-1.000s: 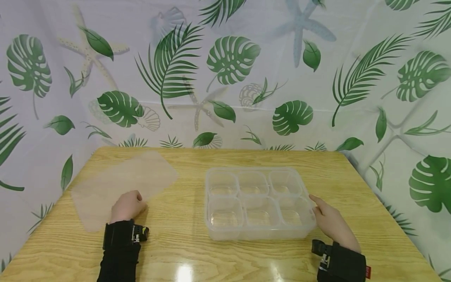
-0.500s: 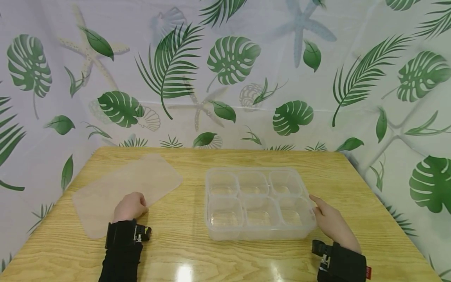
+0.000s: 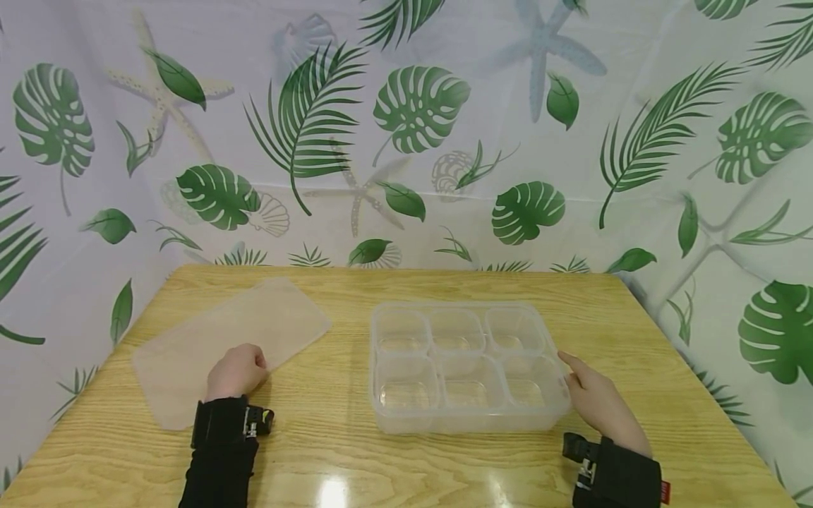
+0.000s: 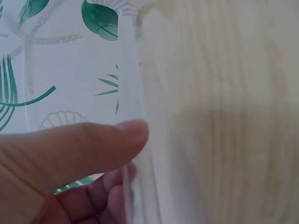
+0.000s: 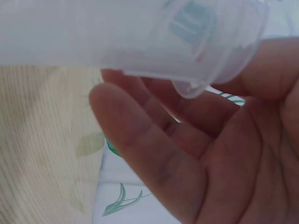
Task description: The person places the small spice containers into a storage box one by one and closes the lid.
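Observation:
In the head view a frosted translucent lid [image 3: 254, 317] lies at a slant on the left. My left hand [image 3: 236, 372] holds it by its near edge. The left wrist view has the thumb [image 4: 112, 142] on one side of the lid's rim and curled fingers [image 4: 117, 191] on the other. Right of centre stands a translucent plastic storage box [image 3: 470, 420] with several compartments, in which I see nothing. At its right end my right hand [image 3: 600, 398] grips the box, with fingers [image 5: 140, 135] bent under it in the right wrist view.
Both things are on or just over a wooden table [image 3: 317, 451]; whether the lid touches the wood I cannot tell. A white cloth [image 3: 444, 233] printed with green leaves hangs behind the table and along both sides. Black camera straps [image 3: 219, 423] circle both wrists.
My left hand and the lid have moved slightly to the right, and the lid has turned a little and looks flatter. The right hand and the box have stayed put.

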`<control>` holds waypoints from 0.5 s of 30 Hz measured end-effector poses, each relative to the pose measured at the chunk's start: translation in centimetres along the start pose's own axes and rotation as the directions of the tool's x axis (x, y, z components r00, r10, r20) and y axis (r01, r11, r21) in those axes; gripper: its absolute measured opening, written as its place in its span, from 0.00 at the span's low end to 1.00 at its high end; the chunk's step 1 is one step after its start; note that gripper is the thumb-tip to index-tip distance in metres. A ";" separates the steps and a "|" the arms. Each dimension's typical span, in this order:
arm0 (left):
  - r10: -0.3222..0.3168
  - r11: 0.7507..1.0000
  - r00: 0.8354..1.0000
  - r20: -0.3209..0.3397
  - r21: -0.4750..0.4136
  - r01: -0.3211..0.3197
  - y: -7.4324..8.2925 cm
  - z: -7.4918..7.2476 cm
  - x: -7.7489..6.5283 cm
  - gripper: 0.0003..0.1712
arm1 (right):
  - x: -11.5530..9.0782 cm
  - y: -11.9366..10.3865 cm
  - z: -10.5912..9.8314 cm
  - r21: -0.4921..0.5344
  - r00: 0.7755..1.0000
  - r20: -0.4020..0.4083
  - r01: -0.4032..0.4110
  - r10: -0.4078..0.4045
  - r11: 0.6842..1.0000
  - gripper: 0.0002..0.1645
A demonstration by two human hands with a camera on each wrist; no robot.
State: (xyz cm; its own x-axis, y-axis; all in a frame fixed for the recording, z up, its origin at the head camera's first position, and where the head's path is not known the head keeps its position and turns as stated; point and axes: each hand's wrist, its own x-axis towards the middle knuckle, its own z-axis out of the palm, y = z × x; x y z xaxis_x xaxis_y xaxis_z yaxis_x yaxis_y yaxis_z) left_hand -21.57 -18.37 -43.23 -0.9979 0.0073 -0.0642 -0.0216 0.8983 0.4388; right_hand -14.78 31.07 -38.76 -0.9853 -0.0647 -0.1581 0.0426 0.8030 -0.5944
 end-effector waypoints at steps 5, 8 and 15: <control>0.034 0.999 0.996 -0.083 0.021 -0.033 1.1 -0.7 -0.4 0.05 | 0.1 0.1 0.0 -0.006 1.000 0.003 0.004 -0.004 1.000 0.27; 0.060 0.998 0.989 -0.138 0.043 -0.055 1.6 -1.2 -0.7 0.05 | 0.1 0.1 0.0 -0.001 1.000 0.004 -0.001 0.001 1.000 0.27; 0.063 0.997 0.982 -0.176 0.050 -0.055 2.5 -1.8 -0.8 0.07 | 0.0 0.0 0.0 0.001 1.000 -0.004 0.006 -0.006 1.000 0.27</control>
State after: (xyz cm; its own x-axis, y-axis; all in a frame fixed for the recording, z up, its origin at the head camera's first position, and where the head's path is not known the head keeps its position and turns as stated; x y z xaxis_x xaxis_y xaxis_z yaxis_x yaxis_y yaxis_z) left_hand -20.97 -16.91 -40.49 -0.9923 -0.0136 0.1228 0.0365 0.9173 0.3965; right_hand -14.77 31.04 -38.74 -0.9862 -0.0670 -0.1517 0.0372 0.8021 -0.5961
